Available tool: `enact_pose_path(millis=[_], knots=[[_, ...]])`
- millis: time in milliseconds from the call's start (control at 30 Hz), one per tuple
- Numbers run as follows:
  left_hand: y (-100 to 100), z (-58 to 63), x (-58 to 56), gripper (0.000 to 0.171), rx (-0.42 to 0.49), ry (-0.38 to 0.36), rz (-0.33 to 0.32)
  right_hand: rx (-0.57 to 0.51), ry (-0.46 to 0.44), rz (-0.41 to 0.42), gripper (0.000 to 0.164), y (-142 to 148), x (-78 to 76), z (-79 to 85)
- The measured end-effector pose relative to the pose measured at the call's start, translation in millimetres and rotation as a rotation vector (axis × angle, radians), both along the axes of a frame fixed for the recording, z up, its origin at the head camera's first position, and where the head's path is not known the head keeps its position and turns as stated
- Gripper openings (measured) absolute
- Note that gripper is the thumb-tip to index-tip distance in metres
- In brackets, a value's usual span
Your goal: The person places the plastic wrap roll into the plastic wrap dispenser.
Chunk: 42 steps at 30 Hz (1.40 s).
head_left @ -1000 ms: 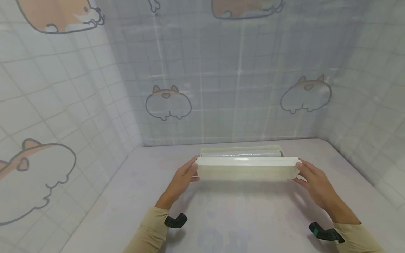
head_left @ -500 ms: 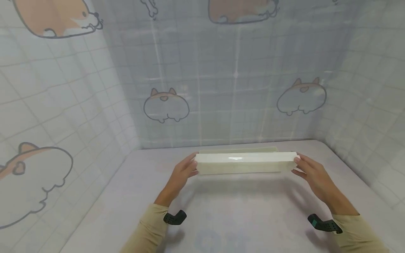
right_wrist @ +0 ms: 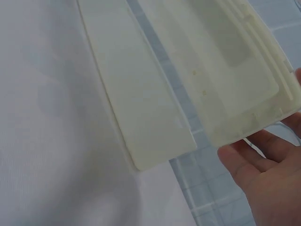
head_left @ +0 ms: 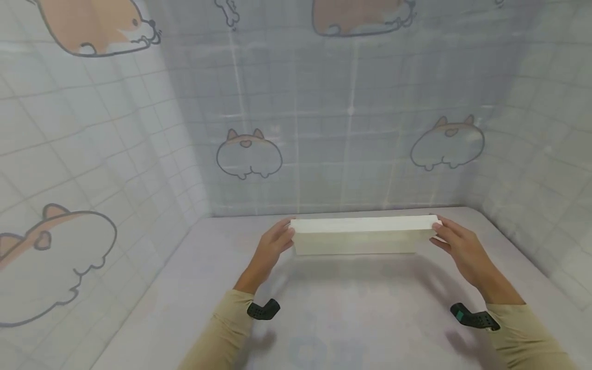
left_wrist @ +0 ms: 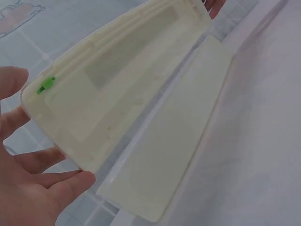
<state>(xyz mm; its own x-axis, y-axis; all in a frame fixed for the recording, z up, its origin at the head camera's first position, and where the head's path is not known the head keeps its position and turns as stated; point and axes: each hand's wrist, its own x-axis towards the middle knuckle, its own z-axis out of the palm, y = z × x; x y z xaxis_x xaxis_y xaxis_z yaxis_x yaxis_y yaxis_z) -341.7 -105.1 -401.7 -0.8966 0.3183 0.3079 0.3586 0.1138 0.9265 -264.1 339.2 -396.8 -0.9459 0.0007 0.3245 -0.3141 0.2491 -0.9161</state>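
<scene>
Both hands hold a long cream plastic lid (head_left: 363, 224) by its two ends, over a matching box base (head_left: 356, 247) on the table. My left hand (head_left: 268, 249) grips the left end, thumb on top and fingers beneath. At the opposite end, my right hand (head_left: 462, 252) grips it the same way. The left wrist view shows the lid's hollow underside, with a small green piece (left_wrist: 46, 85) near the left end. A narrow gap separates lid and base in both wrist views. The base's inside is hidden behind the lid.
A white table (head_left: 351, 308) carries the box near its back edge. Tiled-pattern sheets with cartoon dogs form the back wall (head_left: 342, 128) and both sides. Dark bands (head_left: 263, 310) are worn at the wrists.
Both hands have moved the lid up and back over the base. The clear, shiny roll seen inside the base one second ago is now covered from view.
</scene>
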Motion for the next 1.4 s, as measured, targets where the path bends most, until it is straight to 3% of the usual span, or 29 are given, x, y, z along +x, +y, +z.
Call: enact_pose_path(millis=[200, 600, 733, 900, 1167, 1400], knots=[[0, 6.0, -6.8, 0.055, -0.075, 0.043, 0.041, -0.049, 0.031, -0.018, 0.069, -5, -5.3, -1.1], [1, 7.5, -14.6, 0.049, -0.064, 0.024, 0.003, -0.11, 0.009, -0.02, 0.075, -10, -14.4, 0.6], [4, 12.8, -12.4, 0.045, -0.098, 0.031, 0.008, -0.179, 0.027, 0.001, 0.074, -8, -17.2, 0.3], [5, 9.9, -16.7, 0.046, -0.161, 0.054, -0.012, -0.23, 0.061, 0.024, 0.072, -6, -18.7, -1.4], [7, 10.0, -14.1, 0.042, -0.123, 0.067, -0.06, -0.077, 0.053, -0.047, 0.066, -4, -17.4, -3.3], [13, 5.1, -18.1, 0.038, -0.155, 0.091, -0.021, 0.006, 0.079, -0.103, 0.059, -5, -15.3, -8.3]])
